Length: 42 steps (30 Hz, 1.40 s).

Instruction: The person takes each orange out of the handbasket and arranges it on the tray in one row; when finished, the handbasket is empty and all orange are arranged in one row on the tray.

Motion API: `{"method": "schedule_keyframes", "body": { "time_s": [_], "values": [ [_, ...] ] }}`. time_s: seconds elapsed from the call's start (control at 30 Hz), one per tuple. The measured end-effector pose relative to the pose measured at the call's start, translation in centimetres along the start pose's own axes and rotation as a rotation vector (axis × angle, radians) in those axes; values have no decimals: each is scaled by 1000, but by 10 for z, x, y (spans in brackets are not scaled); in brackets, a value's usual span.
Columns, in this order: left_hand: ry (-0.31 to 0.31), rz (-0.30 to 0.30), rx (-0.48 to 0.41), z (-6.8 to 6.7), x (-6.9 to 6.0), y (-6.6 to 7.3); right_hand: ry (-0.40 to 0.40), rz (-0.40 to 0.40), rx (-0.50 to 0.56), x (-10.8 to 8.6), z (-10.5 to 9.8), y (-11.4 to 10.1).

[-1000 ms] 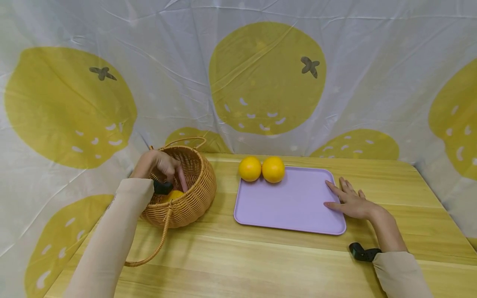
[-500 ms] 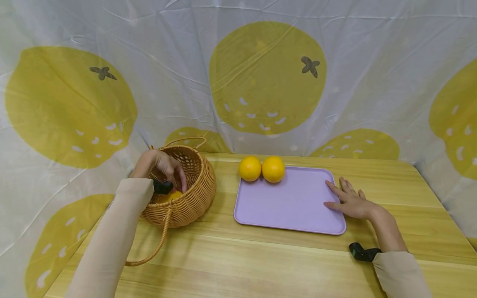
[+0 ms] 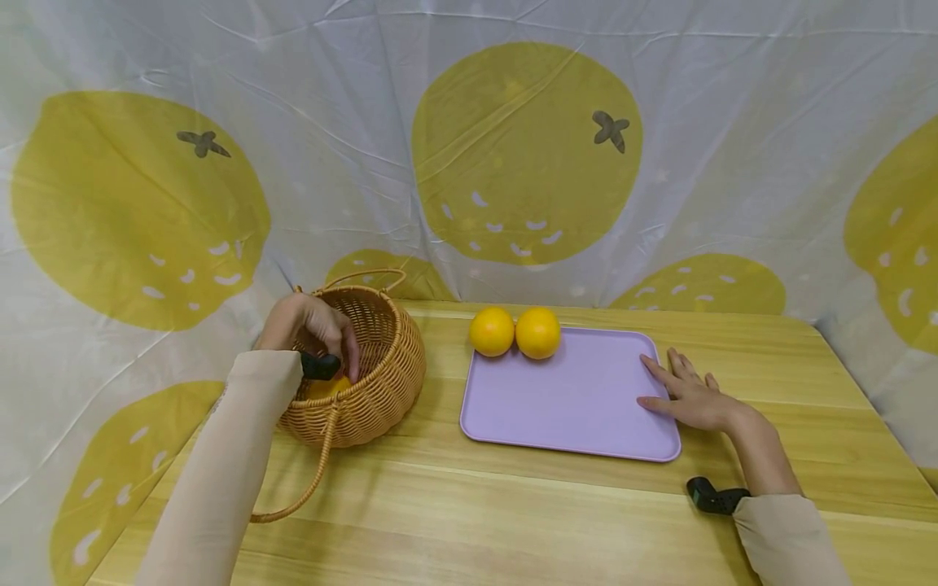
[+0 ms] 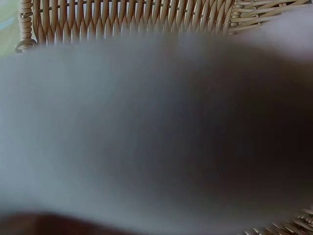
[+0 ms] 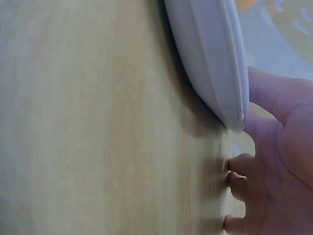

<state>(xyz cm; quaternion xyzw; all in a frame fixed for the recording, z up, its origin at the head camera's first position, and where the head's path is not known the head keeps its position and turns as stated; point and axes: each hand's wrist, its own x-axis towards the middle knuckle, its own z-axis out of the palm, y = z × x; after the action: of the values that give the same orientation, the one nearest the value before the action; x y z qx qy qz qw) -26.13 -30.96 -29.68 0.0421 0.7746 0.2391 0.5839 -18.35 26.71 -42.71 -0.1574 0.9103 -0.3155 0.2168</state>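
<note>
In the head view my left hand (image 3: 315,325) reaches down into the wicker basket (image 3: 392,399). Its bent fingers curl down against a yellow-orange fruit (image 3: 331,387) inside; the thumb is hidden. A large blur covers most of the left wrist view, with basket weave (image 4: 122,17) behind it. My right hand (image 3: 696,400) lies spread at the right edge of the lilac tray (image 3: 572,399), thumb and index finger on the rim. The right wrist view shows this hand (image 5: 274,156) touching the tray's edge (image 5: 215,58), other fingertips on the table.
Two oranges sit side by side at the tray's back left corner, the left one (image 3: 491,332) and the right one (image 3: 538,333). One basket handle (image 3: 304,496) hangs toward the table front. A lemon-printed cloth (image 3: 352,163) hangs behind the wooden table (image 3: 454,513).
Inside the basket, my left fingers have drawn in and down onto the fruit, which has shifted slightly left. My right hand, the tray and the two oranges have stayed in place.
</note>
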Motion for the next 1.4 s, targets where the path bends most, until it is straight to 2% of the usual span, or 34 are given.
{"method": "schedule_keyframes", "body": {
  "time_s": [0.23,0.6,0.9,1.2,1.4],
  "values": [
    [10,-28,-29,3,0,-2,0,-1,0,0,0,0],
    [-42,-15,-59,3,1,-5,3,-4,-14,1,0,2],
    [-58,-51,-63,4,1,-5,18,-9,-4,1,1,3],
    [10,-17,-35,6,-1,-6,14,-8,3,1,1,3],
    [64,44,37,2,-2,-7,22,-5,-7,9,5,23]
  ]
}}
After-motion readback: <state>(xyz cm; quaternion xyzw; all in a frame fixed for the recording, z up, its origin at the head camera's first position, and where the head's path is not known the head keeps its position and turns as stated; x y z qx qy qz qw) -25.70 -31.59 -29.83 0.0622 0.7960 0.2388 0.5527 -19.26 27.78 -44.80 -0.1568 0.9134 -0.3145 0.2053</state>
